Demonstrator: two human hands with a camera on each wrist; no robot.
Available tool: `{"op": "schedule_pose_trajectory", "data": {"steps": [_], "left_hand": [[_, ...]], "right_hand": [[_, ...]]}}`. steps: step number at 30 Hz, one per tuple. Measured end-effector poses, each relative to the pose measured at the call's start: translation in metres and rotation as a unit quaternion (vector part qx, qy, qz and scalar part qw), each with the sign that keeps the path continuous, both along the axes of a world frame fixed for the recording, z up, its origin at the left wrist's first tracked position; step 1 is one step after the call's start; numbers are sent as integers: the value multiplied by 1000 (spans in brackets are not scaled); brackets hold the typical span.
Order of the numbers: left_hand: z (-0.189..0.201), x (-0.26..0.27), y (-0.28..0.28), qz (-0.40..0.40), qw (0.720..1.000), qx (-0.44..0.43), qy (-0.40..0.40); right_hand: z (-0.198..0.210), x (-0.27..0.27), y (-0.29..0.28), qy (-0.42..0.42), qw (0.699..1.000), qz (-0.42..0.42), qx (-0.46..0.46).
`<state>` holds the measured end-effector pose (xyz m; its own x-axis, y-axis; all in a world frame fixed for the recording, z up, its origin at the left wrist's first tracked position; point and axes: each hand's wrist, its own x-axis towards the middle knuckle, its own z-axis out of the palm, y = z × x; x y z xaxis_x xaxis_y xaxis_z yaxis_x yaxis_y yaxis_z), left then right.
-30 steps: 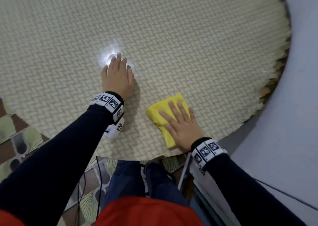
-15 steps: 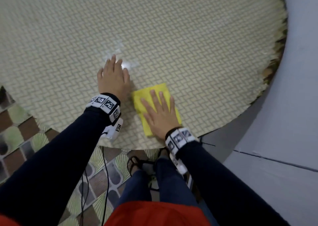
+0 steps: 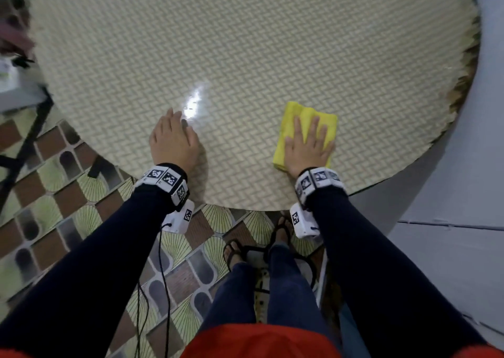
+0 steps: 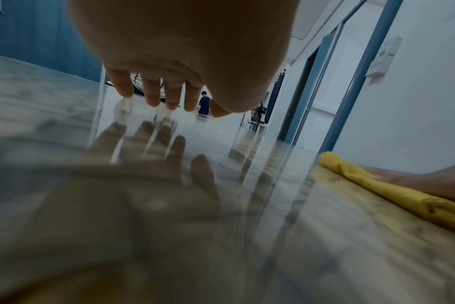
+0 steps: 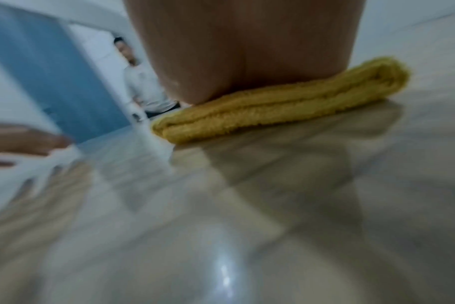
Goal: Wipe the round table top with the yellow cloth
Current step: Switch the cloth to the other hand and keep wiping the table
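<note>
Your right hand (image 3: 306,146) presses flat on the folded yellow cloth (image 3: 305,112), near the round table top's (image 3: 245,43) near-right edge. Your left hand (image 3: 173,139) lies flat, fingers straight, well apart to its left beside a light glare (image 3: 194,101). Grey wall (image 3: 450,221) hugs the table's right.

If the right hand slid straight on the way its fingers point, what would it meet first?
Nothing, as far as the head view shows. The right hand lies flat on the yellow cloth, fingers pointing across the round table top. Only bare woven surface lies ahead up to the far rim; beyond that is out of frame.
</note>
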<state>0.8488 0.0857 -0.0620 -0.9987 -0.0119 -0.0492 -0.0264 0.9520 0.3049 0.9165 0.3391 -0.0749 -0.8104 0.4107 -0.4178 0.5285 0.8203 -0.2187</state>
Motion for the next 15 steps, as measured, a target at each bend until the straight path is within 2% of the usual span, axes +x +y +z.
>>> {"op": "schedule_pose_trajectory", "data": {"steps": [5,9,11,15], "left_hand": [[-7,8,-15,-8,1000,-5,6],[-6,10,-22,-7,1000,5,12],[-4,8,-24,-11,1000,4,16],[-1,-1,-27,-8,999,15,27]], "right_hand": [[2,32,-84,37,982,184,-4],[0,76,-90,75,956,285,-5],[-3,88,-63,55,964,260,10],[1,74,-2,29,993,104,47]]}}
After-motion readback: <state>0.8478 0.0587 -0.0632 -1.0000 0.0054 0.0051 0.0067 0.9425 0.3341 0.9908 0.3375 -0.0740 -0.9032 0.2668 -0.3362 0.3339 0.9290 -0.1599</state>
